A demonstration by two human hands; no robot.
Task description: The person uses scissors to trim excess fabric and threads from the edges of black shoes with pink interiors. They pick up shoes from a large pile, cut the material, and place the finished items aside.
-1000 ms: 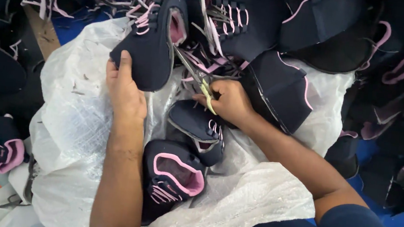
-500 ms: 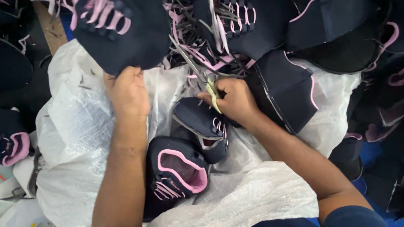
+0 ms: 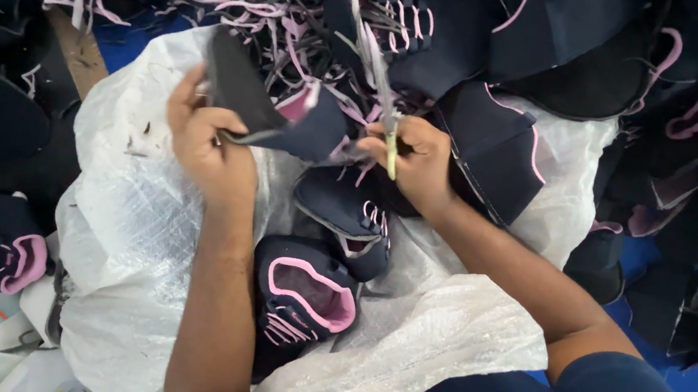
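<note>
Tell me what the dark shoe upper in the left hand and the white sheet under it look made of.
Shoe upper, in the left hand: apparently soft matte navy fabric with pink trim; it bends limply. White sheet: likely woven plastic sacking, judging by its faint grid texture, slight sheen and crinkles.

A dark navy fabric shoe upper with pink lining (image 3: 280,115) is held up tilted, folded over. Slim metal scissors with a yellowish handle (image 3: 385,96) stand nearly upright just beside it.
</note>
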